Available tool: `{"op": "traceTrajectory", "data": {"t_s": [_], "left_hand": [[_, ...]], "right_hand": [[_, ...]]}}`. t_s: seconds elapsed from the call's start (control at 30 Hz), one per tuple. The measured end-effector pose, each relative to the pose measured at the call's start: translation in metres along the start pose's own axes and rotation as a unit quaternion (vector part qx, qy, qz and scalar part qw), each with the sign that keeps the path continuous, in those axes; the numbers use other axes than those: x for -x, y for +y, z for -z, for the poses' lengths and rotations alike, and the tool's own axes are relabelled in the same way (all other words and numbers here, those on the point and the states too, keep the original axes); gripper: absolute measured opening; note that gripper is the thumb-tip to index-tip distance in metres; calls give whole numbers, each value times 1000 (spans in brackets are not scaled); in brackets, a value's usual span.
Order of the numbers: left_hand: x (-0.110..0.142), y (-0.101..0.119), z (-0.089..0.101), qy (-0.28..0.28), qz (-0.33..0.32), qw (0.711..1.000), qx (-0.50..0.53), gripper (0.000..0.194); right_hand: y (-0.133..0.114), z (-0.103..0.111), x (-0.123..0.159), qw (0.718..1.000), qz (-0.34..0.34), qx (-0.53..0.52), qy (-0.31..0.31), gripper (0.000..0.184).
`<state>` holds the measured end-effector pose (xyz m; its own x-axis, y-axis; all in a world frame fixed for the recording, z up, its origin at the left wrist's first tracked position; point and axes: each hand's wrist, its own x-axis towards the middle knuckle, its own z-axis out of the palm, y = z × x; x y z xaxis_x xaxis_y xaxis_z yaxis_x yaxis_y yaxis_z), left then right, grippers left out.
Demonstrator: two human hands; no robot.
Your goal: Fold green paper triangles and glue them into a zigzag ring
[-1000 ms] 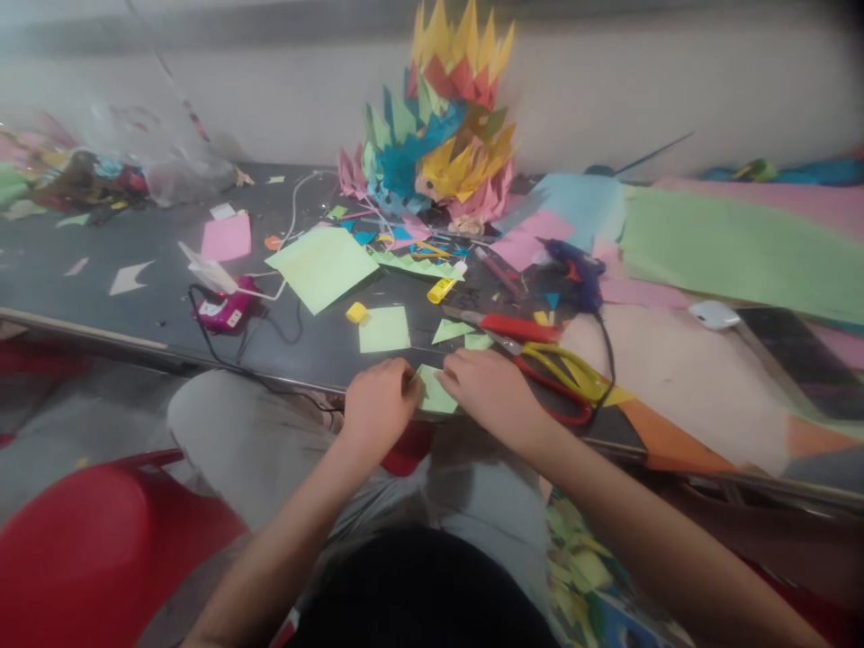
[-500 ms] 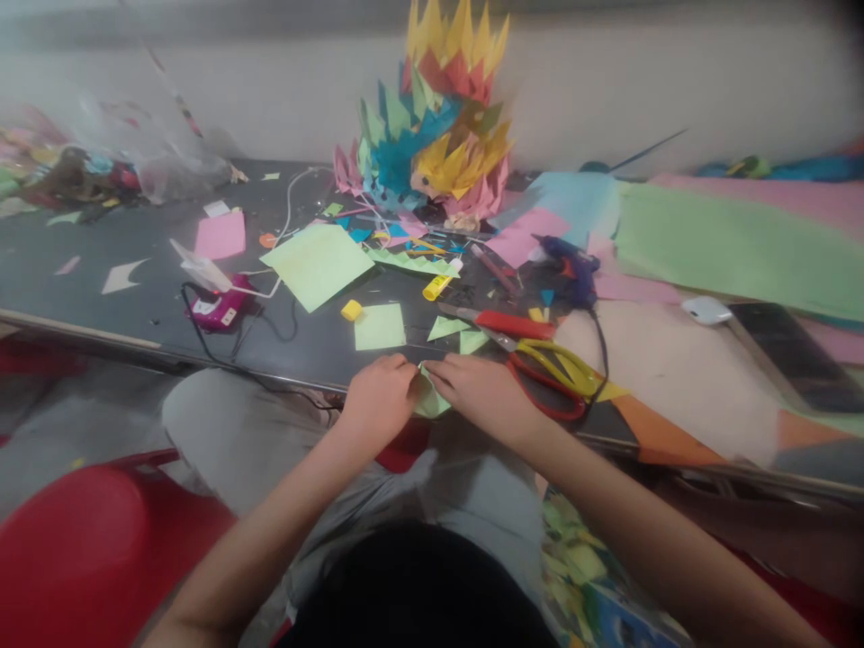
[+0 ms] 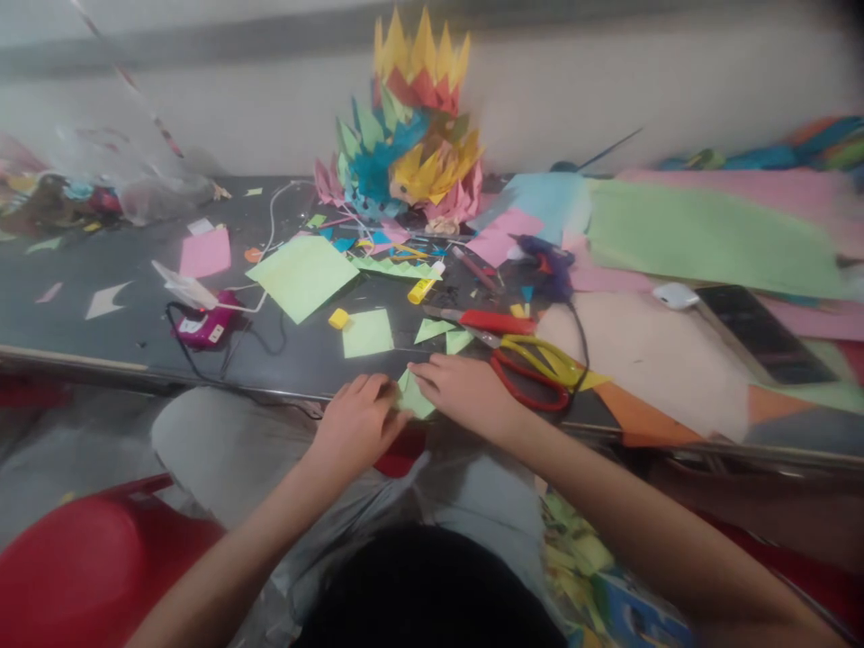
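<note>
A small light green paper [image 3: 414, 399] with a crease lies at the table's front edge between my two hands. My left hand [image 3: 361, 416] grips its left side, thumb on the lower part and fingers curled at the top. Fingers of my right hand [image 3: 464, 392] press on its upper right part; their tips meet the paper near its peak. Just beyond lie a pale green paper square [image 3: 368, 334], two small green triangles [image 3: 432, 331] and a yellow cap [image 3: 338, 319]. Red-and-yellow-handled scissors [image 3: 533, 360] rest beside my right hand.
A folded-paper model [image 3: 405, 162] stands at the back. A purple socket block [image 3: 206, 331] with a cord is at left. A glue stick [image 3: 422, 290], a glue gun [image 3: 546, 265], a phone [image 3: 762, 333] and coloured sheets [image 3: 708, 238] lie around. A red stool [image 3: 87, 567] stands lower left.
The view has turned slightly, so the table's things sit further left. My left hand has drawn a little away from my right, and more of the green paper's face shows.
</note>
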<state>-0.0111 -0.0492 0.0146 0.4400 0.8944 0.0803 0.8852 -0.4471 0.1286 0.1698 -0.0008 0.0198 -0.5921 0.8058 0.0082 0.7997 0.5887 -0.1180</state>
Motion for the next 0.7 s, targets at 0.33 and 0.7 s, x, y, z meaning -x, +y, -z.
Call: {"op": "traceTrajectory", "data": {"t_s": [0.33, 0.7], "left_hand": [[-12, -12, -25, 116, -144, 982, 47, 19], [-12, -19, -34, 150, -243, 958, -1, 38]], "right_hand": [[10, -3, 2, 1000, -18, 14, -1, 32], [11, -23, 37, 985, 53, -24, 160, 28]]}}
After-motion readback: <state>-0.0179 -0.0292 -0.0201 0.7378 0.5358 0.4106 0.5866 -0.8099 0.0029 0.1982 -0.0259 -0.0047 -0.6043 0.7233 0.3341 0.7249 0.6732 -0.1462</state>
